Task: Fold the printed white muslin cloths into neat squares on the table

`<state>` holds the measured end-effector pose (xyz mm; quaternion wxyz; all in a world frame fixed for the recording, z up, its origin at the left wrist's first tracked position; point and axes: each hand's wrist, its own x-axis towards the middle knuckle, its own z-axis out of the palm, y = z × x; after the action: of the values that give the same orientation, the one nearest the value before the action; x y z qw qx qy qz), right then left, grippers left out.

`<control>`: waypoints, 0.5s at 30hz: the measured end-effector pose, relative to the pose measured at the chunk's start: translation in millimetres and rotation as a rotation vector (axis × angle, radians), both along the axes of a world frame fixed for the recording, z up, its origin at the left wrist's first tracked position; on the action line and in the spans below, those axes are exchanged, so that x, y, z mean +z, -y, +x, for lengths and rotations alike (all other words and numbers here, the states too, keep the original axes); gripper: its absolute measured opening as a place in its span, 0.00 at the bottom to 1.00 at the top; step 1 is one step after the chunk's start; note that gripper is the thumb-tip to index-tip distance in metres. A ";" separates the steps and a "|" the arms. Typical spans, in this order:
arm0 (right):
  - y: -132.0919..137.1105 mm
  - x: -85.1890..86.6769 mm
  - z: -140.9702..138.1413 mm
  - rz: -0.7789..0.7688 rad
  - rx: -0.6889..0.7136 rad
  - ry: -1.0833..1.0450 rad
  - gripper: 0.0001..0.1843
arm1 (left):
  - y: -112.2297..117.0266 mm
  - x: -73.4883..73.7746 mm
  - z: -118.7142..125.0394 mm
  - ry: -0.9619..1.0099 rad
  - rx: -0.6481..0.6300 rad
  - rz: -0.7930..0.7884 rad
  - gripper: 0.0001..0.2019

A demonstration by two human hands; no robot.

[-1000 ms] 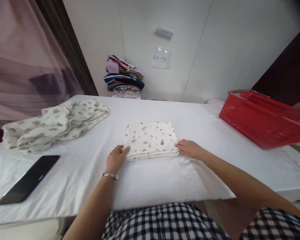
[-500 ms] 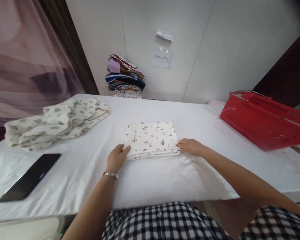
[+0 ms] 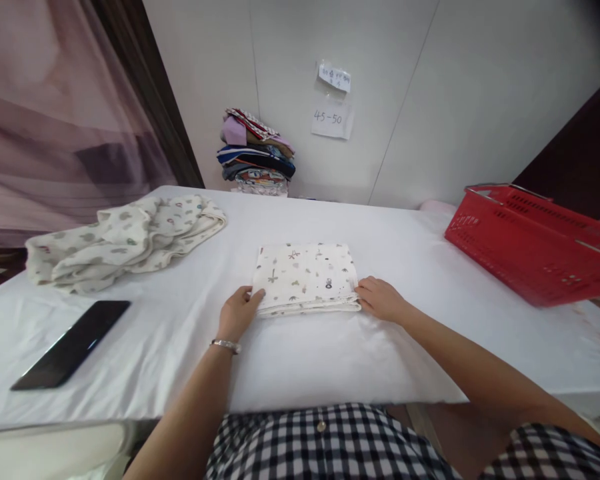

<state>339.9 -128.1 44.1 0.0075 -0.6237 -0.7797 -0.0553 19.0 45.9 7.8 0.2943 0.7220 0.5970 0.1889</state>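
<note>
At the centre of the head view, the folded cloth (image 3: pixel 305 275) lies flat on the desk (image 3: pixel 300 221). To handle it well, even, light pressure from both sides seems best, keeping the stacked layers along its lower edge aligned and the top unwrinkled. The left grip (image 3: pixel 237 312) is slightly apart, thumb on the cloth's lower left corner, fingers at the side; the right grip (image 3: pixel 381 300) has its fingers together, touching the lower right edge. Whether either pinches underneath, I cannot tell.

The middle cloth (image 3: pixel 305 275) lies on the table (image 3: pixel 320 220) (basket (image 3: pixel 530 247) right, fabrics (image 3: pixel 257 157) behind).
</note>
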 end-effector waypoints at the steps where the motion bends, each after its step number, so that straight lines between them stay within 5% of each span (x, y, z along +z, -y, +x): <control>1: -0.5 -0.4 0.1 0.020 -0.004 -0.001 0.11 | 0.2 -0.2 -0.1 0.004 0.003 0.004 0.23; 9: 5.1 -8.0 -0.1 -0.006 -0.002 -0.016 0.11 | 3.4 2.4 0.3 0.112 0.006 -0.029 0.23; 15: 11.4 -11.3 0.2 -0.016 -0.108 -0.245 0.13 | 12.7 2.2 -4.3 0.174 0.015 0.069 0.20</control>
<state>340.1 -139.5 32.9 0.0948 -0.6667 -0.7387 0.0274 14.7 33.2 10.1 0.3187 0.7081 0.5677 0.2733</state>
